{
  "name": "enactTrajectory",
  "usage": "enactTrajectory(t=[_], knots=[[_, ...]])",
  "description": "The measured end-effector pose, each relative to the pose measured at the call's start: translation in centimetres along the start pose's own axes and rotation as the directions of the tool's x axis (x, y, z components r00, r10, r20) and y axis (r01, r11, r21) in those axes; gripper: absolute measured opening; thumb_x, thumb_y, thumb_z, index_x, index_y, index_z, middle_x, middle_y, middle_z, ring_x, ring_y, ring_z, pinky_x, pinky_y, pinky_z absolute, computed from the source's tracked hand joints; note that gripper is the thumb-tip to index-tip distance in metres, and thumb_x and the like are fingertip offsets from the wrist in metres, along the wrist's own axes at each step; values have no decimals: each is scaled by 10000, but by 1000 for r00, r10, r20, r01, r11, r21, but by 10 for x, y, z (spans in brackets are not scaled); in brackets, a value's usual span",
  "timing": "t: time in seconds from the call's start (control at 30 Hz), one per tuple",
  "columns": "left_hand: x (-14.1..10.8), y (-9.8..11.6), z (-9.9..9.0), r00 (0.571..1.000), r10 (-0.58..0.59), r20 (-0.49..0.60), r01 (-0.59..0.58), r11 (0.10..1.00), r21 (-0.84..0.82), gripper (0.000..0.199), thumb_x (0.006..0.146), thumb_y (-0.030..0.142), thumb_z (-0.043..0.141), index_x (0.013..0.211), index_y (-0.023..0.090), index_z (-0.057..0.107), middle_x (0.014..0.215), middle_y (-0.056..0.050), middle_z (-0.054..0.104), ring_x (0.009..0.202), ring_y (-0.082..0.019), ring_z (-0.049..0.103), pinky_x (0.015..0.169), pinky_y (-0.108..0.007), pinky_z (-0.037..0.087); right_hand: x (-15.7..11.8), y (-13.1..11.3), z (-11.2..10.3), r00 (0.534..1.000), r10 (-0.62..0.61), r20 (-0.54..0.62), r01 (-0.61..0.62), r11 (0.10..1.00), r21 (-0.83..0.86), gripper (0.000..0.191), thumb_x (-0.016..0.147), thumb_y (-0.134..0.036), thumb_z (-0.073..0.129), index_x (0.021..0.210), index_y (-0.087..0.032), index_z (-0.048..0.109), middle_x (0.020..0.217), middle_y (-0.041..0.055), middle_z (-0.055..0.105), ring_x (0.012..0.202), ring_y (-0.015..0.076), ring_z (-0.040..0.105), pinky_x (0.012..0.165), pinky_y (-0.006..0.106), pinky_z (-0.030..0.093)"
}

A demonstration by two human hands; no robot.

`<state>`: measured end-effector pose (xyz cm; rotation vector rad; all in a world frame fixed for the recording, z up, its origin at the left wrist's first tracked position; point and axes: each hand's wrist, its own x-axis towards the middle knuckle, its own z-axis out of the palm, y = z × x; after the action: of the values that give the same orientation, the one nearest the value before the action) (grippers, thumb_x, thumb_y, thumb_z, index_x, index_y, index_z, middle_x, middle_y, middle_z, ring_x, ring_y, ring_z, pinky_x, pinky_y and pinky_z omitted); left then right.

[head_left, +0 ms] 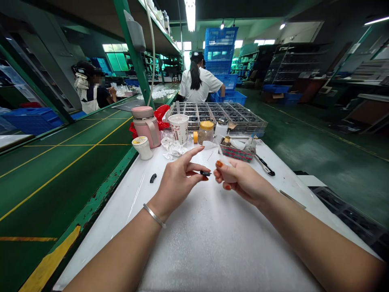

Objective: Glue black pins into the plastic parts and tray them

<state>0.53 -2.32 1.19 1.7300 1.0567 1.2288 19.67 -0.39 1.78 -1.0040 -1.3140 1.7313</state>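
Observation:
Above the white worktop (194, 243), my left hand (179, 174) pinches a small black part (205, 173) between thumb and a finger, with the index finger raised away from it. My right hand (240, 176) is closed around a slim, translucent white tool (223, 156) that points up and away; its exact kind is unclear. The fingertips of the right hand are close to the right end of the black part; whether they touch is hard to tell. A second, curved black piece (153, 178) lies on the worktop to the left of my left hand.
Behind my hands stand a pink mug (147, 127), paper cup (179, 127), yellow-lidded jar (206, 133) and small basket (240, 152). A utility knife (265, 165) lies right. Farther back is a compartmented tray (219, 113). A green conveyor belt (67, 162) runs left; two people work beyond.

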Motion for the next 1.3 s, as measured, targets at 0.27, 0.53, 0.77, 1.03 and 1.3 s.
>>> enactTrajectory(t=[0.27, 0.53, 0.77, 1.03, 1.3], knots=[[-2, -7, -2, 954, 275, 115, -294, 797, 528, 637, 797, 6, 617, 1334, 320, 480, 1036, 78, 712, 972, -153, 675, 796, -271, 522, 5, 13, 8, 999, 23, 49, -20, 998, -53, 372, 672, -337, 805, 742, -170, 480, 733, -11, 559, 683, 97, 531, 520, 184, 336], [-1, -3, -1, 984, 177, 30, -157, 765, 625, 688, 759, 14, 587, 1367, 300, 439, 1094, 30, 676, 972, -159, 634, 779, -281, 513, 7, 20, 14, 999, -54, -2, 53, 996, -68, 302, 640, -295, 805, 783, -164, 574, 723, 8, 611, 743, 160, 620, 505, 205, 392], [3, -4, 0, 985, -171, -39, 175, 946, 273, 531, 765, 188, 641, 1281, 243, 530, 773, -6, 687, 719, -154, 636, 648, -249, 483, 5, 20, 16, 989, -135, -52, 127, 982, -143, 291, 666, -356, 781, 798, -146, 629, 724, 39, 647, 689, 159, 612, 473, 207, 385], [6, -2, -6, 907, -326, 268, 407, 842, -353, 324, 778, 242, 649, 1083, 139, 686, 982, -110, 703, 897, -170, 661, 709, -212, 519, 3, 17, 9, 955, -267, -132, 234, 946, -223, 292, 734, -419, 727, 751, -154, 607, 660, 5, 585, 534, 89, 441, 466, 218, 332], [6, -5, -6, 937, -303, 173, 340, 904, -260, 366, 765, 371, 729, 1062, 161, 689, 1028, -106, 688, 909, -187, 643, 723, -243, 532, 5, 13, 6, 940, -295, -173, 227, 917, -329, 317, 723, -447, 727, 725, -151, 613, 636, 12, 600, 537, 109, 455, 479, 244, 332]])
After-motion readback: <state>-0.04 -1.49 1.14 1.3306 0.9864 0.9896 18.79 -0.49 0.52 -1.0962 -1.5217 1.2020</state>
